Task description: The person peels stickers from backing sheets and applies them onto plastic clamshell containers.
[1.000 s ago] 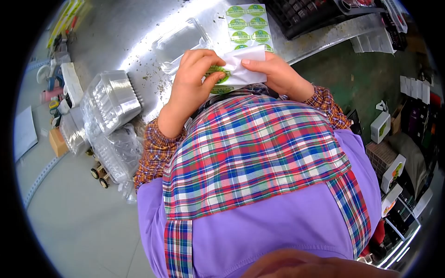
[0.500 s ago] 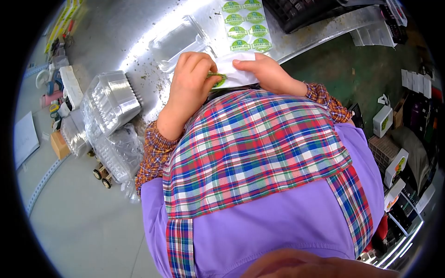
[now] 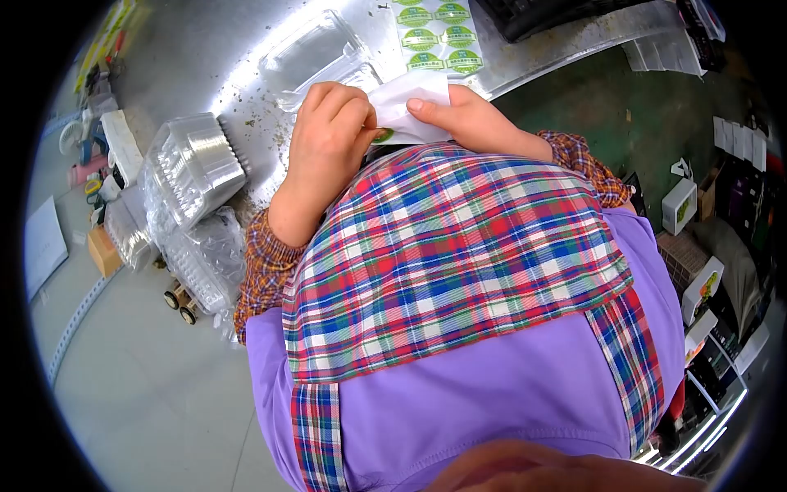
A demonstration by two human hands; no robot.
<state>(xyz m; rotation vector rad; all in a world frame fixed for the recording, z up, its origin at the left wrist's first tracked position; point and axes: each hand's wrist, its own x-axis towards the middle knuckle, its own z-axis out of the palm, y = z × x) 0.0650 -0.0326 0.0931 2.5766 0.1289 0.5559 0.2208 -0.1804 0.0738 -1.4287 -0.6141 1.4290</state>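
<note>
My left hand (image 3: 328, 127) is closed in a pinch at the edge of a small green sticker (image 3: 384, 136); most of the sticker is hidden by the fingers and paper. White backing paper (image 3: 416, 102) sits in my right hand (image 3: 474, 123), thumb pressed on top and the other fingers out of sight beneath. Both hands are close together in front of my plaid apron (image 3: 459, 254), at the edge of the metal table (image 3: 205, 49). Just beyond my left hand lies a clear plastic clamshell box (image 3: 316, 51). A sheet of round green stickers (image 3: 434, 37) lies behind the paper.
Stacked clear plastic containers (image 3: 197, 168), partly in plastic wrap, stand at the left. Dark crumbs are scattered over the tabletop. A black crate-like object (image 3: 541, 16) is at the table's back right. White boxes (image 3: 679, 203) are on the far right.
The left fingers have shifted slightly left, and less of the green sticker shows. More of the white paper is visible between the hands, and it is lifted a little.
</note>
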